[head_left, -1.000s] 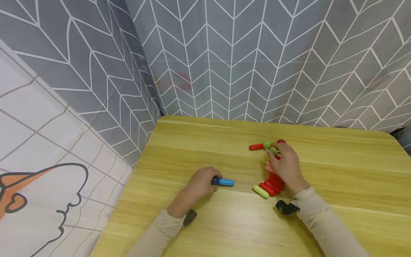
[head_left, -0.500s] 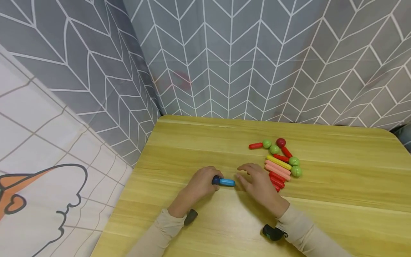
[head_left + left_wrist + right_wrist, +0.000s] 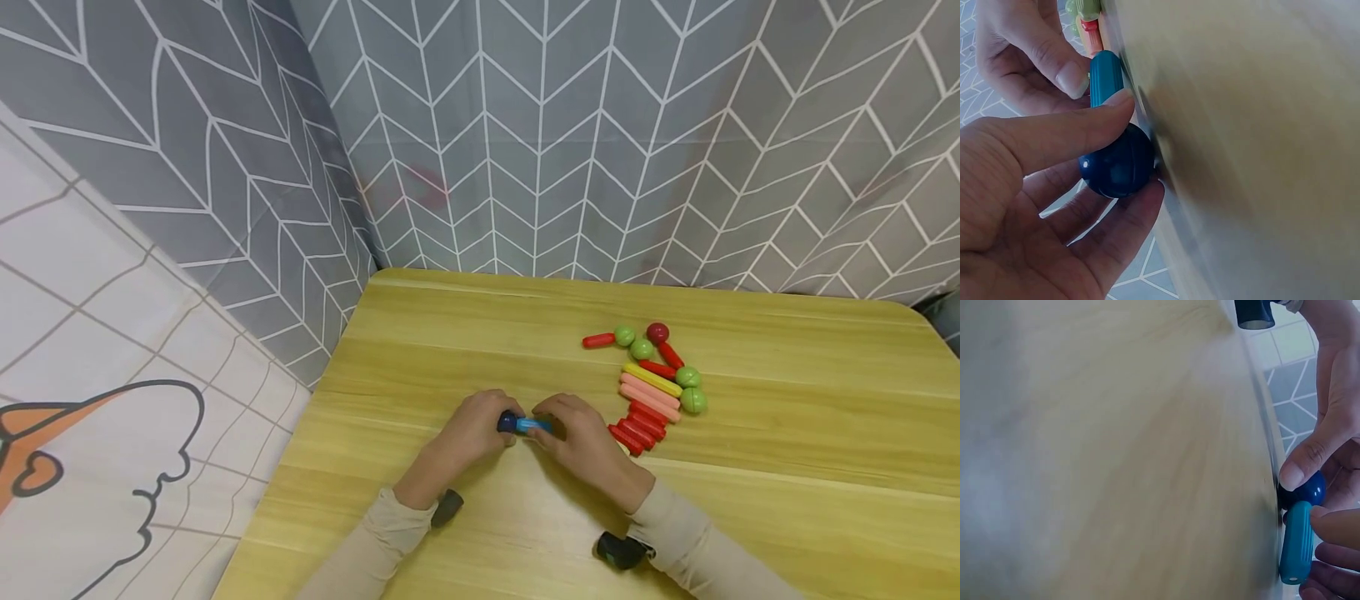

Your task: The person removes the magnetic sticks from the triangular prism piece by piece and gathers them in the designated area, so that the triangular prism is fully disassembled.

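Observation:
My left hand (image 3: 468,433) pinches a glossy dark blue ball (image 3: 1117,164) between thumb and fingers, low over the wooden table (image 3: 450,333). Lined up against the ball is a light blue ribbed stick (image 3: 1297,544), lying to its right in the head view. The thumb and fingers of my right hand (image 3: 588,442) are on either side of that stick and pinch it. In the left wrist view the right thumb lies along the stick, and its far fingers are partly hidden.
Right of my hands lie several red sticks (image 3: 636,433), two pink sticks (image 3: 649,397) and a yellow stick (image 3: 652,378). Green balls (image 3: 693,400) and a dark red ball (image 3: 657,333) lie beyond. A patterned grey curtain (image 3: 562,167) hangs behind the table.
My right hand has come left from the coloured sticks and balls to the light blue stick and now pinches it. The left hand stays nearly still with the dark blue ball.

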A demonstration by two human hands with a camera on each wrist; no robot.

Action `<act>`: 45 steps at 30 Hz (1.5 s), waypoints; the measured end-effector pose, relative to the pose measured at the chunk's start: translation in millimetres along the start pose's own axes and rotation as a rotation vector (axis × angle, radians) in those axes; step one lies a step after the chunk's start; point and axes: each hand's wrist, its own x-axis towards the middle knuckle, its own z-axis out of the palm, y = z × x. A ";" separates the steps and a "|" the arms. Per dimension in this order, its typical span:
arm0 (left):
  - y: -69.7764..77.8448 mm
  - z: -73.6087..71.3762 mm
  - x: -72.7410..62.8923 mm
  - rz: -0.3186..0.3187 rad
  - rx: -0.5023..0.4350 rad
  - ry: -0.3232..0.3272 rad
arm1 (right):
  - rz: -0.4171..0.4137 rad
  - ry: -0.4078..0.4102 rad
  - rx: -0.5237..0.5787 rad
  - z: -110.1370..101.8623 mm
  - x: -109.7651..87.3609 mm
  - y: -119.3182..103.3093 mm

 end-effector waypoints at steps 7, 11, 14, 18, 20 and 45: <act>0.1 -0.8 -0.6 0.005 -0.027 0.005 | 0.009 0.017 0.018 6.8 -1.5 2.2; 0.2 -1.1 -0.9 0.003 -0.024 0.002 | 0.022 0.034 0.023 11.0 -2.3 1.8; 0.3 -1.3 -0.7 0.005 -0.014 0.005 | 0.026 0.040 0.023 13.4 -2.2 1.6; 0.6 -1.6 -0.8 0.008 -0.010 0.005 | 0.008 0.049 0.034 16.1 -2.0 2.4; 0.7 -1.4 -0.6 0.007 -0.008 0.004 | 0.001 0.058 0.040 17.1 -1.8 2.9; -0.7 -3.6 -1.7 -0.064 -0.142 -0.056 | 0.161 0.063 0.257 17.4 -4.3 3.3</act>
